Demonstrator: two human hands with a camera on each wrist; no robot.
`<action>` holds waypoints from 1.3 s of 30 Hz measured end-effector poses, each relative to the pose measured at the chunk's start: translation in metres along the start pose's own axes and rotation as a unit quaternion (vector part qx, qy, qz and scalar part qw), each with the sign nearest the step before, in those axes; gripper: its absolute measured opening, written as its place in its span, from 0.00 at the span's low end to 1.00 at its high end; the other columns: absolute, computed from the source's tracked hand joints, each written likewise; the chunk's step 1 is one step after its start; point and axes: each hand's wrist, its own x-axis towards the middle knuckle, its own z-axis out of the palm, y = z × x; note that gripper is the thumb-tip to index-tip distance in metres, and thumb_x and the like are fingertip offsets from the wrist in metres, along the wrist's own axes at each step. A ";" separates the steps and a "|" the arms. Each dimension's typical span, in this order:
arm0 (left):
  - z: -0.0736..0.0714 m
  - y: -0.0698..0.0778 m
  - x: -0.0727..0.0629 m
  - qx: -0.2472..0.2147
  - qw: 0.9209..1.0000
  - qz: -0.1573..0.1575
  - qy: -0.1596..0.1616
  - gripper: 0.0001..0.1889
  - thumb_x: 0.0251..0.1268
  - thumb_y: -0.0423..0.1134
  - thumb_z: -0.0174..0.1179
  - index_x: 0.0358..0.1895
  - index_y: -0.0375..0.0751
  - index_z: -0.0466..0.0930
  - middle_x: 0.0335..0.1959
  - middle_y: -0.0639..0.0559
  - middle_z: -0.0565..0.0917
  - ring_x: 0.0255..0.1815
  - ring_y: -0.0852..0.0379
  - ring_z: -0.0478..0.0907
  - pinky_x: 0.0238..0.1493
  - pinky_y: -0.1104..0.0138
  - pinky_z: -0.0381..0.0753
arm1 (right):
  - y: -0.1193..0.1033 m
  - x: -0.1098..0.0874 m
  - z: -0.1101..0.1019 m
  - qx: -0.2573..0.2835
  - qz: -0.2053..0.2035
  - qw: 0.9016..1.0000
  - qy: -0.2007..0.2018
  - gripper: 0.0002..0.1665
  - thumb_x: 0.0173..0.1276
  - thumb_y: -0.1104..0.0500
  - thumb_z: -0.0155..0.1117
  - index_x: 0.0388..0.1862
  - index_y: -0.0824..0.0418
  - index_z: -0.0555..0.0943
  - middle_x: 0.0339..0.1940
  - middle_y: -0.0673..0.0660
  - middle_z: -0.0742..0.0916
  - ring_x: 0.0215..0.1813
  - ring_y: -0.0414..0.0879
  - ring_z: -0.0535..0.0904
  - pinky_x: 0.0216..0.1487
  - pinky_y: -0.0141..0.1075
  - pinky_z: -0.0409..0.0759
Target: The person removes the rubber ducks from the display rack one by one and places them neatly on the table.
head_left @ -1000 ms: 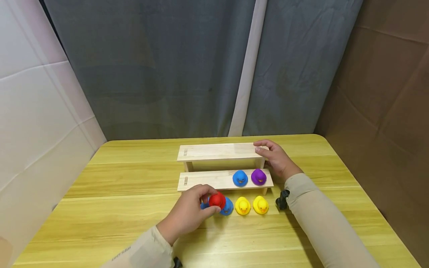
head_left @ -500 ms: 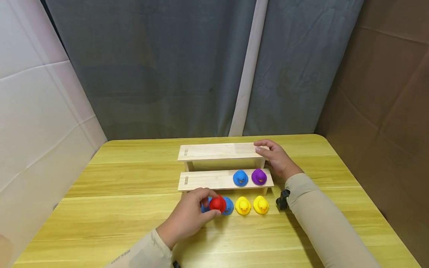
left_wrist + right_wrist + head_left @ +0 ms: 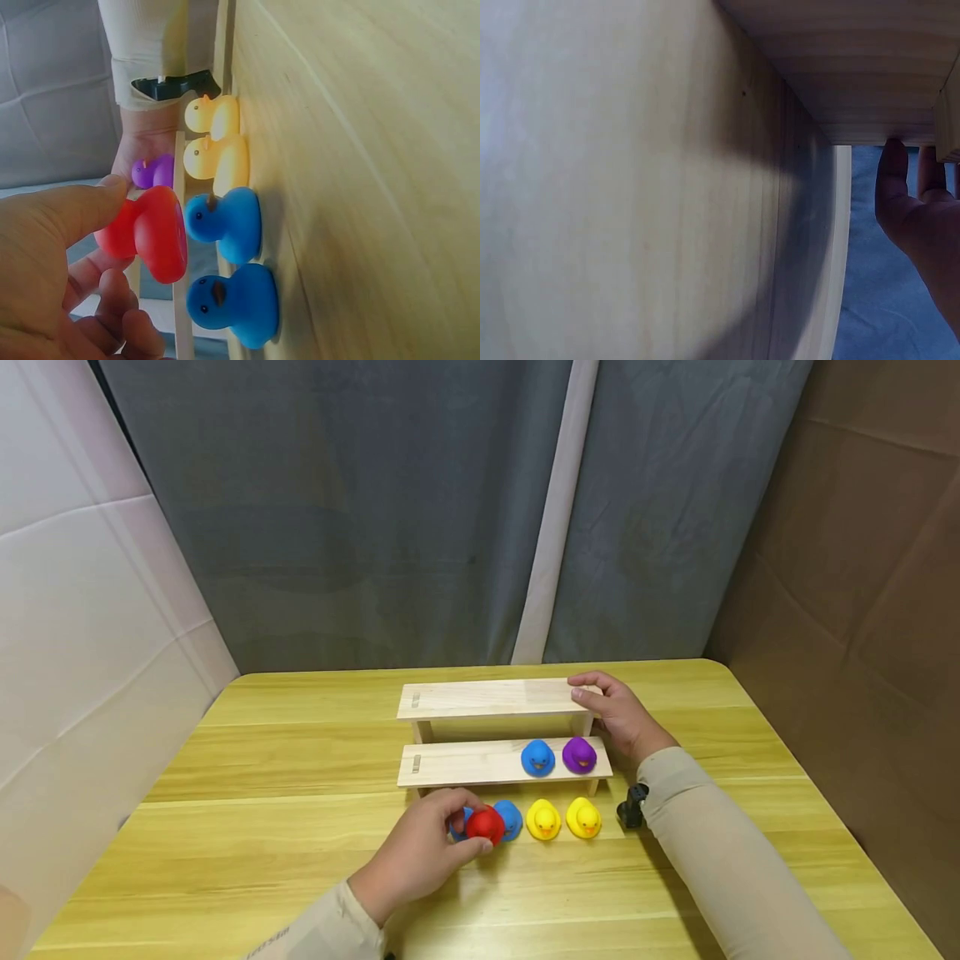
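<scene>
My left hand point(image 3: 420, 847) pinches a red rubber duck point(image 3: 485, 825) between thumb and fingers. In the left wrist view the red duck point(image 3: 154, 232) is held by its head, its base apart from the tabletop. Behind it, two blue rubber ducks point(image 3: 255, 304) stand on the table; in the head view the hand and red duck partly cover them. My right hand point(image 3: 622, 714) grips the right end of the upper step of a two-step wooden shelf point(image 3: 487, 697). In the right wrist view its fingertips point(image 3: 894, 154) lie at the board's edge.
Two yellow rubber ducks point(image 3: 543, 820) stand on the table point(image 3: 262, 827) to the right of the blue pair. On the lower step sit a blue duck point(image 3: 537, 758) and a purple duck point(image 3: 579, 756). A grey curtain point(image 3: 337, 527) hangs behind the table.
My left hand has moved slightly toward me with the red duck, which now shows lower in front of the blue ducks. The right hand and the shelf have not moved.
</scene>
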 end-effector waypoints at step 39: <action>0.010 -0.010 -0.013 -0.005 0.998 -0.009 -0.064 0.11 0.58 0.41 0.79 0.38 0.53 0.84 0.25 0.59 0.74 0.27 0.63 0.69 0.30 0.70 0.69 | 0.000 0.000 0.000 -0.001 -0.008 1.000 0.001 0.25 0.81 0.51 0.62 0.69 0.62 0.74 0.78 0.62 0.69 0.77 0.65 0.68 0.80 0.63 0.60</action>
